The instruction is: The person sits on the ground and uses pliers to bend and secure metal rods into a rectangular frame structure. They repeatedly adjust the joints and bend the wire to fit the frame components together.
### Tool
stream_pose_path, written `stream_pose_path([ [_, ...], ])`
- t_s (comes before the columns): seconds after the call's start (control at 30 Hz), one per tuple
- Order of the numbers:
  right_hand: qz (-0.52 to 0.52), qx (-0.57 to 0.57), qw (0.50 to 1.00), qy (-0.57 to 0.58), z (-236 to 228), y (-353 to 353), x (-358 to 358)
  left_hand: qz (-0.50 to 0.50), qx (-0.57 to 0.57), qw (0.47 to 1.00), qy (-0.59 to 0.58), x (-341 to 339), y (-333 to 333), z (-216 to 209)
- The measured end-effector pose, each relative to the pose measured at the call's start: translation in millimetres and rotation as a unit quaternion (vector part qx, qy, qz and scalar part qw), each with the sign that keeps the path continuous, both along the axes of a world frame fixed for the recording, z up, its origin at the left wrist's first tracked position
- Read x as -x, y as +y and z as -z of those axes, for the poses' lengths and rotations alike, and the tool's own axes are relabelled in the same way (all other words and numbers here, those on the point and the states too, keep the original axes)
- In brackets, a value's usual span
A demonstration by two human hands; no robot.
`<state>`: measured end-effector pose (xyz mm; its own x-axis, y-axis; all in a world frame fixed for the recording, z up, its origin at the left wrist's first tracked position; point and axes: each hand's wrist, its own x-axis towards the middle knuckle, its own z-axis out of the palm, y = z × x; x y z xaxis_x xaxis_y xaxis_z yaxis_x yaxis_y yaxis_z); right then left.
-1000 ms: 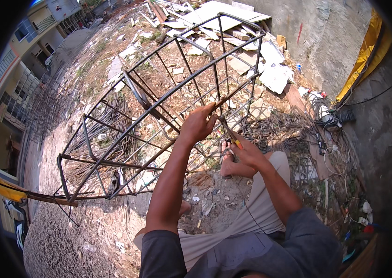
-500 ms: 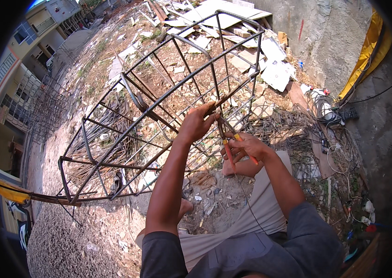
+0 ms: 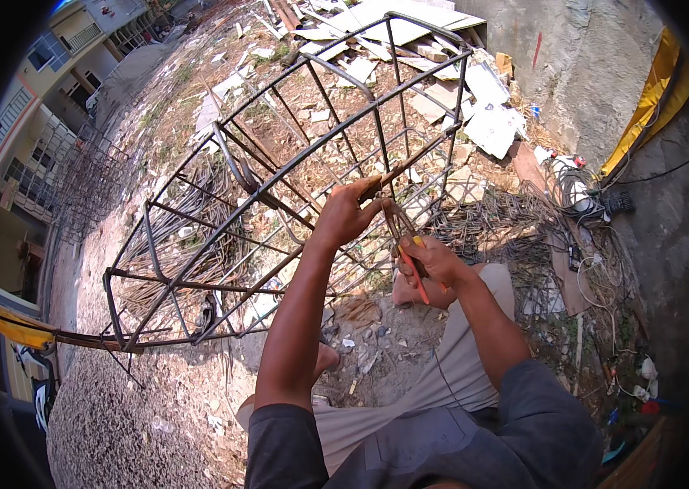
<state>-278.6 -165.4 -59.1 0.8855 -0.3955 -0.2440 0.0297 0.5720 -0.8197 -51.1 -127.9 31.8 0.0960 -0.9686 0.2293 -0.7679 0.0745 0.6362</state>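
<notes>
A long cage of dark steel rebar [image 3: 314, 147] stretches diagonally in front of me, its rectangular stirrups joined by long bars. My left hand [image 3: 346, 215] is closed on a bar near the cage's right-hand end, its fingertips by a joint. In my right hand [image 3: 441, 262] is a pair of pincers [image 3: 414, 270] with red-orange handles, the jaws pointing up to the bar just below my left fingertips. The jaw tips and whatever lies between them are too small to make out. A thin wire [image 3: 441, 367] curves across my trouser leg below the pincers.
Bundles of loose rods and wire [image 3: 491, 232] lie beyond my right knee. White broken boards [image 3: 487, 114] are heaped against the concrete wall [image 3: 572, 73]. Yellow sheeting [image 3: 642, 106] hangs at right. A gravel pile [image 3: 133, 407] is at lower left, and houses [image 3: 23, 187] stand far left.
The pincers' handles have come closer together and tilted, as my right hand closed around them. My left hand stays at the same bar. The view has shifted slightly.
</notes>
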Motion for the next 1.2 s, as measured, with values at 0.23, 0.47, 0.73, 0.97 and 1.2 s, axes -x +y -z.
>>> stream_pose_path([
  [0.23, -0.100, -0.267, 0.947, -0.150, 21, -2, 3, 0.014, 0.022, 0.999, 0.025, 0, 1, 3],
  [0.47, -0.021, -0.011, 0.995, -0.095, 22, 19, 9, 0.010, 0.058, 0.998, 0.029, 0, -1, 18],
  [0.73, 0.204, 0.590, 0.721, 0.300, -21, 39, 25, -0.010, 0.034, 0.999, 0.001, -10, -7, 14],
  [0.97, 0.141, 0.563, 0.735, 0.350, -41, 36, 24, -0.017, 0.036, 0.999, 0.006, -6, -6, 17],
  [1.2, 0.019, 0.277, 0.952, 0.126, -16, -1, 34, -0.022, 0.047, 0.999, 0.004, -7, -3, 19],
])
